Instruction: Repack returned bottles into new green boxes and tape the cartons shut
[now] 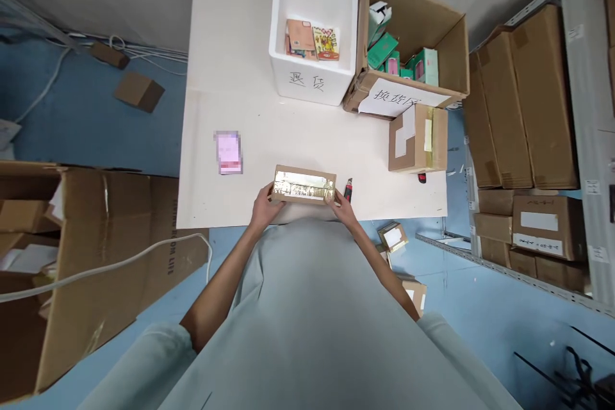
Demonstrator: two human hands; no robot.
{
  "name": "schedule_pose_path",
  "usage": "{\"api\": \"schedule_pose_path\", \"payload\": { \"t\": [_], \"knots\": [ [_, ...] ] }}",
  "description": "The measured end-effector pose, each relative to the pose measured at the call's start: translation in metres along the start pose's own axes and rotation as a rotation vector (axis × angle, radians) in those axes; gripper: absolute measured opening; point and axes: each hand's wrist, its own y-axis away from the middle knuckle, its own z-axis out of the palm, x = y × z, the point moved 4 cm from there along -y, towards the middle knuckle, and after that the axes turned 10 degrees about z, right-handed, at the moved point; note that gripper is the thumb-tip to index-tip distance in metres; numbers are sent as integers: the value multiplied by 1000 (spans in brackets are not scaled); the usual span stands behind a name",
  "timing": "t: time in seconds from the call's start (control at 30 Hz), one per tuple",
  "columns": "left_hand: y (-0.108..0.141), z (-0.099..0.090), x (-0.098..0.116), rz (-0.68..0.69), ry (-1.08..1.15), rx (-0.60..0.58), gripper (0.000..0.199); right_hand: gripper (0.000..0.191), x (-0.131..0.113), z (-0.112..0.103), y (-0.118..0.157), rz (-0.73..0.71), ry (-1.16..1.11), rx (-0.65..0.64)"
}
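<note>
Near the front edge of the white table [216, 202], a small cardboard box [302, 184] with shiny clear tape along its top sits between my hands. My left hand [266, 206] grips its left end, fingers around the corner. At the right end, my right hand [342, 207] holds it with the thumb on the taped face. Just right of that hand lies a red and black box cutter [348, 189]. The underside of the box is hidden.
Behind stand a white foam bin [314, 86] holding booklets and an open carton [408, 86] with green boxes. A taped box [408, 141] sits at right, a blurred pink item [229, 152] at left. A large carton [115, 237] and cable flank the table's left; shelving [589, 160] stands right.
</note>
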Motion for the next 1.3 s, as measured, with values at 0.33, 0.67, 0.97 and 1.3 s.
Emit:
{"api": "schedule_pose_path", "payload": {
  "t": [0.33, 0.67, 0.97, 1.3],
  "knots": [
    [8, -7, 10, 97, 37, 57, 69, 80, 7, -19, 12, -118, 69, 111],
    [5, -4, -9, -43, 110, -158, 79, 97, 8, -5, -10, -193, 122, 79],
    [25, 1, -35, -148, 132, -114, 69, 96, 35, -8, 0, -114, 210, 57],
    [22, -3, 19, 119, 168, 50, 63, 79, -20, -23, 12, -332, 285, 149]
  ]
}}
